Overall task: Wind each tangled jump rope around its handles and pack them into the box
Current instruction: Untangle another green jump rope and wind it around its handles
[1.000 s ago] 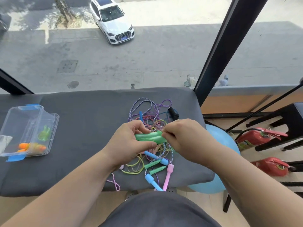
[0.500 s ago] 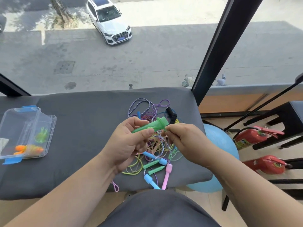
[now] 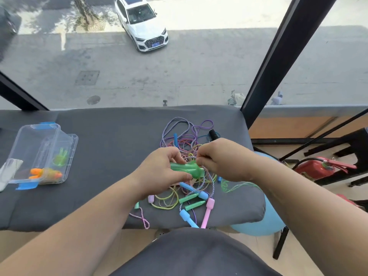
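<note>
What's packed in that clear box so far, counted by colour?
Orange-handled rope: 1
Green rope: 1
Total in the box: 2

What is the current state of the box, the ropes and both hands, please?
clear box: lid open, holding an orange rope bundle and a green bundle.
green handles: held together in the left hand.
green cord: partly loose, trailing right over the cushion.
right hand: pinches the green cord by the handles.
rope pile: tangled, on the grey cushion.
</note>
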A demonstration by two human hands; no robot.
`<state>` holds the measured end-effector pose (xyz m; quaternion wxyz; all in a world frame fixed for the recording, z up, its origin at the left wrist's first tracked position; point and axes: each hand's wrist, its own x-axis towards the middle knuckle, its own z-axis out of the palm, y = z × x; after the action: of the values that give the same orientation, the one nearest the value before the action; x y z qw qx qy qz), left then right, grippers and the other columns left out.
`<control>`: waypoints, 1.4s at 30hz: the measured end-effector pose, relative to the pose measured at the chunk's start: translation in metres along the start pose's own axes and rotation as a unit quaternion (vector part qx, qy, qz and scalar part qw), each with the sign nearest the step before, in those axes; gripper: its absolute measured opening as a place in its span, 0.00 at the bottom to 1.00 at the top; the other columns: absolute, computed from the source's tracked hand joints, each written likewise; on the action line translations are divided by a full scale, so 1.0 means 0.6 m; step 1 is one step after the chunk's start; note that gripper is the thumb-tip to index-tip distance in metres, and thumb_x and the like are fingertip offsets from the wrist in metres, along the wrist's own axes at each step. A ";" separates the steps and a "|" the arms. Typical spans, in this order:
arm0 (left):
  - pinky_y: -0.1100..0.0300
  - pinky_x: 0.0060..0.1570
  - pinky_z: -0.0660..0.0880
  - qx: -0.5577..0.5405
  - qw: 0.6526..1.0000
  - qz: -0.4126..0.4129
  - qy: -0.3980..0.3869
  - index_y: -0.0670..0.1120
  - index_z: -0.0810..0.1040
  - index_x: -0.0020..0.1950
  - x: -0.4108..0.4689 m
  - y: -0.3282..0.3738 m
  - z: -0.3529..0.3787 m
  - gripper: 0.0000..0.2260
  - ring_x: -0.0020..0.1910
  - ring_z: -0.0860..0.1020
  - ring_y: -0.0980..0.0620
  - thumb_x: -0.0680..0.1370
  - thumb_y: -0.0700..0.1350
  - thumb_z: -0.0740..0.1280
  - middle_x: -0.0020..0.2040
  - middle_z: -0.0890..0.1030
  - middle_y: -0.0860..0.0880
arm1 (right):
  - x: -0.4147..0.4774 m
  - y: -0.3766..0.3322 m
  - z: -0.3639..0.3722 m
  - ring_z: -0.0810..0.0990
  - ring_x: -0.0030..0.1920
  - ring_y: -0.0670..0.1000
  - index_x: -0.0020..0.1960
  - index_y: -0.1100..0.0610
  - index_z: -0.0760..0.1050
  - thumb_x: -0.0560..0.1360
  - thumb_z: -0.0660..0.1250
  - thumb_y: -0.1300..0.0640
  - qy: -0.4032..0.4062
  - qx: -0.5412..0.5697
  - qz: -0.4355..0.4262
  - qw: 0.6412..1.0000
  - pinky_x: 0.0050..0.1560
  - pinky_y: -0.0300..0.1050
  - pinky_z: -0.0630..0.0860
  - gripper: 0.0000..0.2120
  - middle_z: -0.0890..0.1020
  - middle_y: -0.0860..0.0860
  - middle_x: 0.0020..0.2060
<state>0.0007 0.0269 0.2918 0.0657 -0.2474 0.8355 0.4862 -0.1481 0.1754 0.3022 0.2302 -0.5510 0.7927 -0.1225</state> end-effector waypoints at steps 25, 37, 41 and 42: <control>0.63 0.23 0.60 -0.410 0.908 -0.045 -0.079 0.43 0.73 0.46 0.007 0.003 0.014 0.12 0.23 0.65 0.54 0.68 0.37 0.74 0.32 0.75 0.45 | -0.035 0.053 0.080 0.72 0.37 0.52 0.45 0.57 0.75 0.82 0.60 0.55 0.083 0.097 0.036 0.991 0.40 0.51 0.71 0.10 0.78 0.50 0.35; 0.56 0.43 0.77 0.005 0.998 -0.009 -0.062 0.46 0.79 0.42 0.018 -0.025 0.008 0.14 0.36 0.78 0.56 0.66 0.45 0.82 0.41 0.82 0.52 | 0.005 0.002 0.039 0.69 0.38 0.54 0.42 0.56 0.72 0.82 0.60 0.50 0.008 -0.012 0.032 0.999 0.38 0.48 0.66 0.13 0.73 0.49 0.34; 0.46 0.46 0.80 -0.013 0.998 -0.054 0.038 0.47 0.78 0.43 0.024 -0.028 0.018 0.16 0.42 0.83 0.46 0.64 0.50 0.81 0.42 0.84 0.48 | -0.004 -0.012 0.064 0.74 0.38 0.57 0.42 0.56 0.73 0.81 0.59 0.53 0.092 0.002 0.043 0.995 0.40 0.52 0.73 0.12 0.77 0.52 0.35; 0.50 0.41 0.80 -0.025 0.996 -0.062 0.065 0.46 0.78 0.44 0.026 -0.025 0.022 0.15 0.38 0.83 0.50 0.66 0.47 0.81 0.42 0.83 0.47 | -0.007 -0.014 0.069 0.74 0.38 0.57 0.42 0.56 0.73 0.81 0.59 0.54 0.111 0.008 0.040 0.993 0.39 0.51 0.72 0.12 0.77 0.52 0.35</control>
<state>-0.0072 0.0264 0.2679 0.0354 -0.3316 0.8082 0.4853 -0.1193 0.1784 0.2712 0.1497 -0.4995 0.8340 -0.1800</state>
